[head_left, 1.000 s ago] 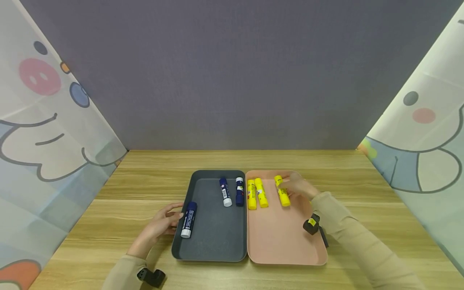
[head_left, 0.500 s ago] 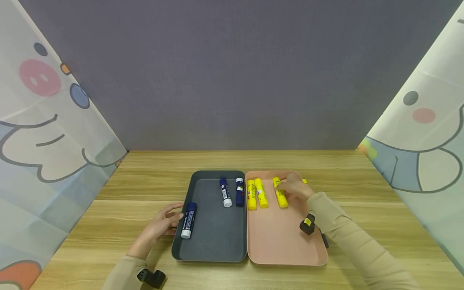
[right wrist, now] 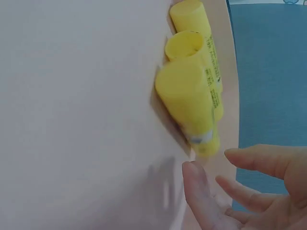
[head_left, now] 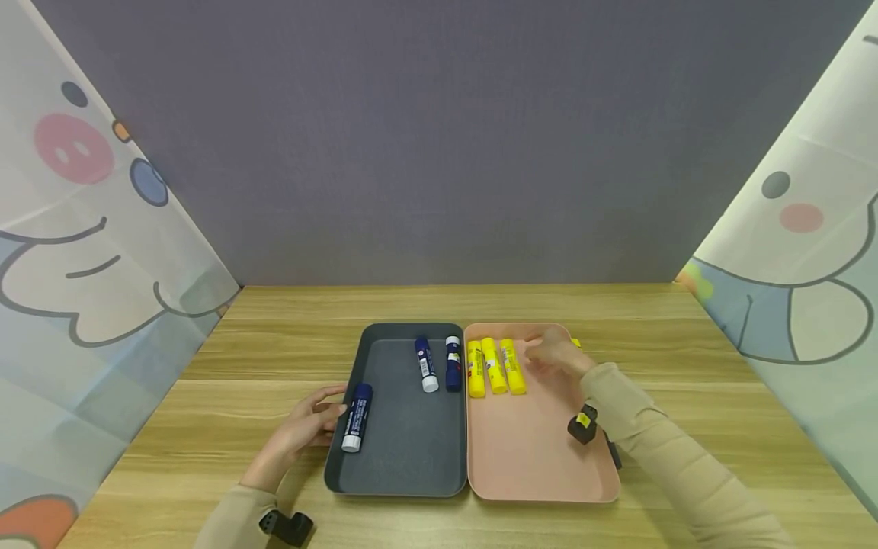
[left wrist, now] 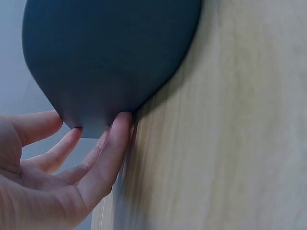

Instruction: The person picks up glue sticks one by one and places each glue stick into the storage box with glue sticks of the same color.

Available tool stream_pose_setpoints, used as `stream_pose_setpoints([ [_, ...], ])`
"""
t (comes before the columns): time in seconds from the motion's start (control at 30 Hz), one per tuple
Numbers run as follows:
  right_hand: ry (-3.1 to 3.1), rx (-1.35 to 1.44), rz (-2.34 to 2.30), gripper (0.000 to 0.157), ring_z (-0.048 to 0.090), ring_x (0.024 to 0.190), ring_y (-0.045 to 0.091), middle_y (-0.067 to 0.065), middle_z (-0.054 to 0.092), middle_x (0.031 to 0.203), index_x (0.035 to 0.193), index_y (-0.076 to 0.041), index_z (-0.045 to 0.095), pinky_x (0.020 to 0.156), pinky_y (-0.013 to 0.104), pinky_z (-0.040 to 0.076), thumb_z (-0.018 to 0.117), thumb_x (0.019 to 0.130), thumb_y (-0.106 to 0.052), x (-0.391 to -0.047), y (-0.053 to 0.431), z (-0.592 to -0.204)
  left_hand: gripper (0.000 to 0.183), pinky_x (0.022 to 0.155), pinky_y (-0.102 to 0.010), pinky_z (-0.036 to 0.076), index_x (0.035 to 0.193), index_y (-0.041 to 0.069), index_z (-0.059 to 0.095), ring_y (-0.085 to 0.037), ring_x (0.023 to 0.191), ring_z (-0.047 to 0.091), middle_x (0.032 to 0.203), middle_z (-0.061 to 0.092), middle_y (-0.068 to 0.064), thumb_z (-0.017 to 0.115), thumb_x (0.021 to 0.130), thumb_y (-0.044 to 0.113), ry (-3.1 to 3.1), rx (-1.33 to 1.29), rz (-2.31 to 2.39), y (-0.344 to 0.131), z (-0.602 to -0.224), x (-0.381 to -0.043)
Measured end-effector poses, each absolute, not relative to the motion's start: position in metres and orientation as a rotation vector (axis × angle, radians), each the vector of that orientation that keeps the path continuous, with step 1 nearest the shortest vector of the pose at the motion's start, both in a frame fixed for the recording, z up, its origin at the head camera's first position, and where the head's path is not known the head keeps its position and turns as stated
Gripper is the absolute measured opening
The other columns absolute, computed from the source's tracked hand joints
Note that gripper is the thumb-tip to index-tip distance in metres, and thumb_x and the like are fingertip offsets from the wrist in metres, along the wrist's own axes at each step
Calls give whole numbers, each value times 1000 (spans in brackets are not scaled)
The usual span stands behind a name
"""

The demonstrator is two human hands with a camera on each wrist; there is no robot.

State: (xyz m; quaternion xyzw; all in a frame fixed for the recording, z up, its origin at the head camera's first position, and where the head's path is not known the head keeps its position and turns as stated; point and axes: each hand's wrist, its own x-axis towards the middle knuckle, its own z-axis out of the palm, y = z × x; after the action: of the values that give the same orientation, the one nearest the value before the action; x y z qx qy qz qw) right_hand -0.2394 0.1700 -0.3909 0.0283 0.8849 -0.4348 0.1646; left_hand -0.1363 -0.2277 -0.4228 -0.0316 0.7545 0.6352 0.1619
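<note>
Nearest, the left hand [head_left: 302,433] is rested on the counter [head_left: 206,427] at the left rim of the dark grey tray [head_left: 405,457]; its fingers [left wrist: 112,143] are held loose and straight, touching the tray's edge, nothing gripped. A blue glue stick [head_left: 357,416] is laid across that left rim just beside the fingertips, long axis running near to far, white end toward the person.

The right hand [head_left: 559,358] is held over the pink tray [head_left: 535,465], fingers [right wrist: 204,191] spread and relaxed, nothing gripped, just right of the third yellow glue stick [head_left: 512,366]. That stick is laid flat in the far part of the pink tray, long axis near to far, parallel to and close beside two more yellow glue sticks [head_left: 483,367]. A bit of yellow [head_left: 575,343] is seen behind the hand; what it is cannot be told.

Two more blue glue sticks [head_left: 439,364] are laid in the far part of the grey tray, also lengthwise. The trays are set side by side, touching.

The counter is light wood grain. Behind it a grey-purple wall [head_left: 439,152] is seen, flanked by cartoon-printed curtains [head_left: 82,229].
</note>
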Motion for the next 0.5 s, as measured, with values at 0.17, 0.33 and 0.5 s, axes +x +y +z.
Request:
stream_pose_setpoints([
  [0.17,2504,-10,-1220,41,62,66,23,24,60,97,120,10,46,59,35,52,54,81,-3,-237,174,-385,53,66,-39,50,132,-5,29,-18,73,61,106,55,-18,52,89,15,2152,-93,1814,-227,-423,-136],
  [0.33,2465,-126,-1223,41,61,72,30,28,56,101,121,13,42,62,38,51,52,84,-3,-231,181,-377,53,66,-39,50,133,-5,28,-18,74,61,109,54,-20,51,89,15,2151,-84,1809,-228,-422,-136],
  [0.5,2452,-218,-1233,42,59,76,35,31,54,103,122,15,39,65,42,50,51,86,-3,-225,188,-370,53,66,-39,50,133,-5,28,-18,74,61,109,54,-20,51,89,15,2156,-82,1806,-227,-421,-136],
])
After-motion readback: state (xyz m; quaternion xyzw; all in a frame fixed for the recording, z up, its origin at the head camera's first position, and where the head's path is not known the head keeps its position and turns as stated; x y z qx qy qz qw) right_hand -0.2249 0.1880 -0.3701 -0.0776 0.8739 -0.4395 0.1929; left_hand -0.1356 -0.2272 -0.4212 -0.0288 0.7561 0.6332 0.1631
